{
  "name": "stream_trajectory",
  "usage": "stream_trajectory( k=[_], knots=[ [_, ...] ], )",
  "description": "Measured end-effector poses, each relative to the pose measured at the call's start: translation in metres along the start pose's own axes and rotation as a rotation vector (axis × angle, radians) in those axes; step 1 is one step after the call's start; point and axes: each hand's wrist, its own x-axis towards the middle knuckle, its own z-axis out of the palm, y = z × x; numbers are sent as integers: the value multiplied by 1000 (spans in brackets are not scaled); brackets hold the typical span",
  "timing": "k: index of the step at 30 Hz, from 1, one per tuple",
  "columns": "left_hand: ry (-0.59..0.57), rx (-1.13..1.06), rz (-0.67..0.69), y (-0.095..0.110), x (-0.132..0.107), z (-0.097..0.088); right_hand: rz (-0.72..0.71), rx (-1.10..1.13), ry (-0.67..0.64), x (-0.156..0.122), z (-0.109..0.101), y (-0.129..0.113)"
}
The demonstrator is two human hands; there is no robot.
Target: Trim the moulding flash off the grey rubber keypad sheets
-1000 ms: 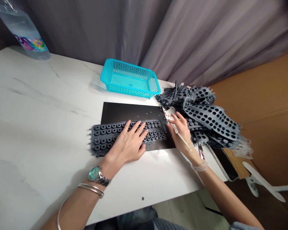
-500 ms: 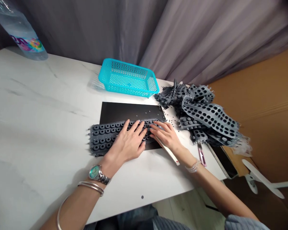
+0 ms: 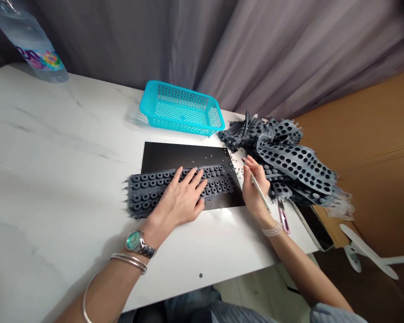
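Observation:
My left hand (image 3: 182, 195) lies flat, fingers stretched, on a dark grey rubbery strip (image 3: 218, 184) covered in rows of raised rings. The strip rests partly on a black mat (image 3: 175, 154) and runs off its left side onto the table. To the right of the strip, my right hand (image 3: 256, 186) is closed in a pinch around a slim white pen-like tool (image 3: 260, 192). Its dark tip points up and to the left, near tiny dark bits (image 3: 237, 158) scattered at the mat's right edge.
A turquoise mesh basket (image 3: 185, 128) stands behind the mat. On the right are a heap of perforated grey rubbery sheets (image 3: 286, 154) and pink-handled thread snips (image 3: 283, 217). A water bottle (image 3: 37, 54) stands at the back left of the white table (image 3: 70, 188).
My right hand has moved off the strip to the right with the white tool, uncovering the strip's right end. My left hand stays in place on the strip.

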Motion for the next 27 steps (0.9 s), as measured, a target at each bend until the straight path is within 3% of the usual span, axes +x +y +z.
stream_trajectory(
  k=[2,4,11,17,27],
  knots=[
    [4,3,6,0,0,-2,62,-27,-34,-2,-8,8],
    [8,13,16,1,0,-7,19,-60,-110,-3,-12,10],
    [39,32,86,5,4,-13,-426,-84,-426,7,-3,-13],
    [14,26,62,5,8,1,-524,-130,-412,11,3,-14],
    [10,28,63,4,7,0,-611,-177,-436,12,4,-10]
  ],
)
